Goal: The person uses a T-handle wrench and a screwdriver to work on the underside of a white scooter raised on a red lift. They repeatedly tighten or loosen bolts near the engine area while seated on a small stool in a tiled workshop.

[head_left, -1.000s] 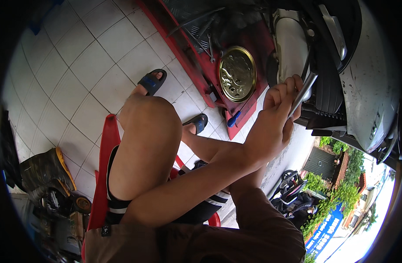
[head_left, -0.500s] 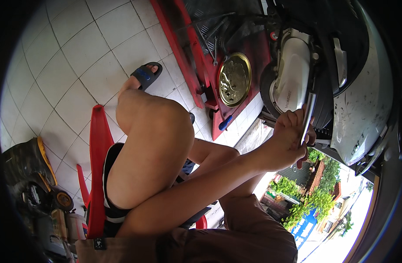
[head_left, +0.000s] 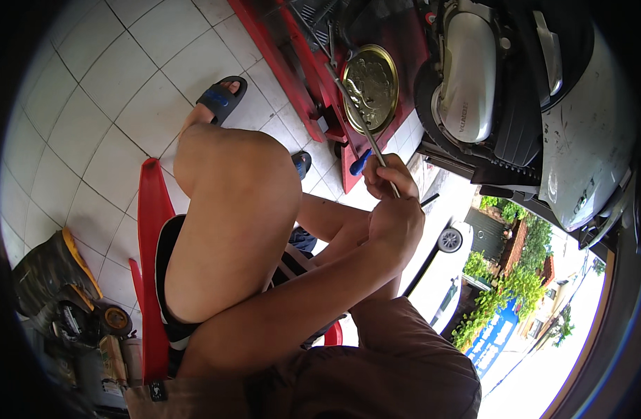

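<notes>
Metal rod (head_left: 363,120), slender and silver-coloured, held obliquely: the left hand (head_left: 397,225) and right hand (head_left: 390,176) are closed around its lower part, off the near corner of the red platform (head_left: 413,59). Its upper part crosses the view of the gold tray (head_left: 378,82); a blue-handled tool (head_left: 359,163) lies at the platform's near edge.

Open air lies between metal rod (head_left: 359,115) and bent knee (head_left: 258,157); the scooter (head_left: 468,91) blocks upper right
</notes>
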Motion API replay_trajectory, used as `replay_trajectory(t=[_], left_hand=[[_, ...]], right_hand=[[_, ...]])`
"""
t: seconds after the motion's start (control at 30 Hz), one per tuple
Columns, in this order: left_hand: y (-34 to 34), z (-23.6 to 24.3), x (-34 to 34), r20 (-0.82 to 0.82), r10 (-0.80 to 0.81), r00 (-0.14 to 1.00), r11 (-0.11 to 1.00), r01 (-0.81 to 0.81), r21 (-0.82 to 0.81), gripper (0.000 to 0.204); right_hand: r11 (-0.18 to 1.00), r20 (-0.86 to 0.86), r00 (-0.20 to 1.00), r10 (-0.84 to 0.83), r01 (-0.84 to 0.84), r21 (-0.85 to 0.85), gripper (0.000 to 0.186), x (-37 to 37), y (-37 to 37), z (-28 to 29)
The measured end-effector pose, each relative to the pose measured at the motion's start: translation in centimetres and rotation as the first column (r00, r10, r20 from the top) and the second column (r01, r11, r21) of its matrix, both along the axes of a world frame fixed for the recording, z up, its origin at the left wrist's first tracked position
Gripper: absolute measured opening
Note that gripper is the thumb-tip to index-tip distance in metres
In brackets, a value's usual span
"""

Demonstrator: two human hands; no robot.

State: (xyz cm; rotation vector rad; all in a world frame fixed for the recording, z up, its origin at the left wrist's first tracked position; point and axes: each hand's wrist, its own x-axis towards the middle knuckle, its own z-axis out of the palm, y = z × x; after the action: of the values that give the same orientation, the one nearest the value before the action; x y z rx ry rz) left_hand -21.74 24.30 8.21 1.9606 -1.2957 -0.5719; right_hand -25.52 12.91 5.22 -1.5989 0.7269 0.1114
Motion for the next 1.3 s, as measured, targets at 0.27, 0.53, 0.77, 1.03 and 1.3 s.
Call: replay_trajectory(t=[0.27,0.53,0.77,1.03,1.3], left_hand=[[-0.9,-2.5,0.4,0.302,-0.265,0.916,0.959,0.218,0.180,0.023],[-2.1,-3.1,0.7,0.234,-0.371,0.898,0.924,0.382,0.001,0.021],[-4.3,-2.3,4.0,0.021,-0.223,0.974,0.974,0.223,0.026,0.017],[-5.9,-5.5,6.1,-0.161,0.094,0.982,0.956,-0.134,-0.260,0.029],[-12.0,-15.1,6.4,0.043,0.253,0.966,0.956,-0.257,0.141,0.027]], right_hand=[[0.947,-0.084,0.962,0.261,-0.239,0.214,0.021,1.4,-1.5,-1.7],[0.882,0.023,0.909,0.415,-0.409,0.234,0.028,-0.3,-6.4,-3.1],[0.897,0.007,0.932,-0.362,0.346,0.276,0.027,-1.0,-7.7,-3.8],[0.767,0.082,0.799,-0.596,0.536,0.354,0.017,-2.7,-10.1,-3.5],[0.826,0.042,0.843,-0.537,0.515,0.227,0.014,-4.9,-12.1,-1.6]])
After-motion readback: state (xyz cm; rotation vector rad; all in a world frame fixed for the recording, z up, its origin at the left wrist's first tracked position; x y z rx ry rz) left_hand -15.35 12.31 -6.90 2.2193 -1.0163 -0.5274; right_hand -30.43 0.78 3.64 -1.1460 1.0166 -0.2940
